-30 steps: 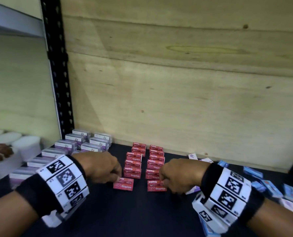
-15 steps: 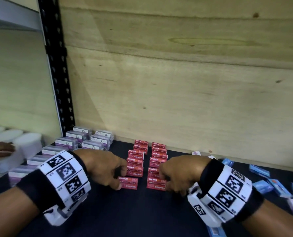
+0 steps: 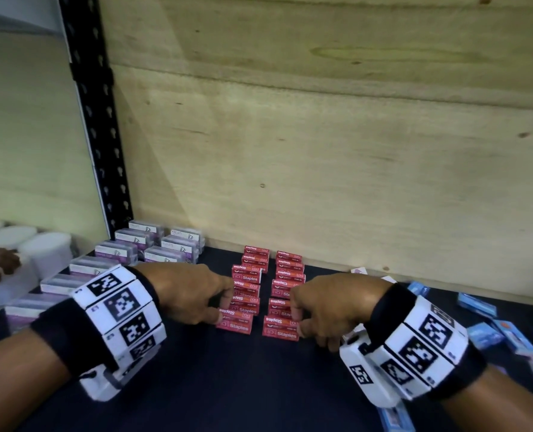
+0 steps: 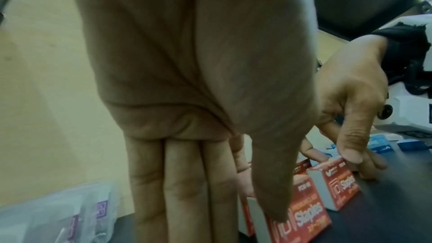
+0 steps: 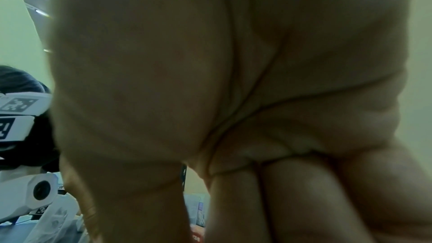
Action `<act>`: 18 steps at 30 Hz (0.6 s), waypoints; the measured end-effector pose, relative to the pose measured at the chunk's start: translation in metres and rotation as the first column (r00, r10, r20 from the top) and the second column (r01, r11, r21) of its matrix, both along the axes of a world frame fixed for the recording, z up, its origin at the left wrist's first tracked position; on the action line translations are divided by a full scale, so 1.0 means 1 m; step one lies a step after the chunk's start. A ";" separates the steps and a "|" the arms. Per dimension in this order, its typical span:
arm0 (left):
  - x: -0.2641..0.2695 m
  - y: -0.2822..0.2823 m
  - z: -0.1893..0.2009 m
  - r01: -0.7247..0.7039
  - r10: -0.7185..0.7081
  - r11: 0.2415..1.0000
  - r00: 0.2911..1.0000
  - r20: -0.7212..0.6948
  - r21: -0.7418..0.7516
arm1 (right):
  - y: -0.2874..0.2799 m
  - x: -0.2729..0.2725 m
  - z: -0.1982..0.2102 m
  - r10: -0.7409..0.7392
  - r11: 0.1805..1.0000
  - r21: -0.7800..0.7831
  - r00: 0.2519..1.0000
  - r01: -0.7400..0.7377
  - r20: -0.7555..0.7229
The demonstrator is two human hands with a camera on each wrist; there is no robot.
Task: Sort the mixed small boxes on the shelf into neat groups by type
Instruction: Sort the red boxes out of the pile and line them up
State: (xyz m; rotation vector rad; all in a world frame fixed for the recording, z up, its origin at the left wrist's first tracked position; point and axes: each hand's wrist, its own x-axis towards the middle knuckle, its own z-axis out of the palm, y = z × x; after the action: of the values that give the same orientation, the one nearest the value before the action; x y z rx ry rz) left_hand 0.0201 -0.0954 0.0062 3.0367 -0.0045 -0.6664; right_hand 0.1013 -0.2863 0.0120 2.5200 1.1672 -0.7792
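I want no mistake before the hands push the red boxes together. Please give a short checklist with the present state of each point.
1. Left hand at front of left red row: ok.
2. Right hand at front of right red row: ok.
3. Rows hold only red staple boxes: ok.
4. Rows straight: not ok, front boxes sit slightly askew.
5. Purple boxes grouped apart on the left: ok.
6. Blue boxes grouped: not ok, scattered on the right.
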 end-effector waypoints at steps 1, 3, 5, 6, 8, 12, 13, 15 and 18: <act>0.000 0.000 0.000 0.001 -0.001 1.000 1.000 0.001 0.002 | 0.000 0.000 0.000 -0.004 1.000 0.006 1.000 0.004 0.002; 0.001 0.000 -0.001 0.004 -0.004 1.000 1.000 0.007 0.009 | -0.001 0.000 0.000 -0.025 0.999 0.020 1.000 0.025 -0.009; 0.000 0.000 -0.001 0.009 -0.009 1.000 1.000 0.012 0.017 | -0.001 0.000 0.001 -0.019 1.000 0.018 1.000 0.019 -0.010; 0.000 0.000 -0.002 0.012 -0.012 1.000 1.000 0.013 0.020 | -0.001 -0.001 0.002 -0.020 1.000 0.021 1.000 0.020 -0.008; 0.001 0.000 -0.001 0.012 -0.012 1.000 1.000 0.007 0.017 | -0.002 -0.002 0.003 -0.038 0.998 0.043 0.999 0.038 -0.014; 0.000 -0.001 0.000 0.008 -0.008 1.000 1.000 0.001 0.014 | -0.004 -0.004 0.004 -0.054 0.997 0.062 0.998 0.055 -0.023; -0.001 -0.001 0.000 0.006 -0.006 1.000 1.000 0.004 0.014 | -0.004 -0.004 0.004 -0.064 0.995 0.074 0.998 0.066 -0.030; -0.002 -0.002 0.001 -0.010 0.010 1.000 1.000 0.000 0.017 | -0.005 -0.005 0.005 -0.080 0.992 0.091 0.996 0.084 -0.044; -0.003 -0.002 0.001 -0.050 0.050 0.999 0.999 -0.019 -0.009 | -0.007 -0.005 0.004 -0.084 0.991 0.099 0.995 0.089 -0.057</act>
State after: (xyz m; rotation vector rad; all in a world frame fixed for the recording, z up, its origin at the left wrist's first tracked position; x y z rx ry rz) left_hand 0.0168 -0.0976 0.0071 3.0097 0.0683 -0.6896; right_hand 0.0958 -0.2932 0.0157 2.6644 1.1480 -0.8321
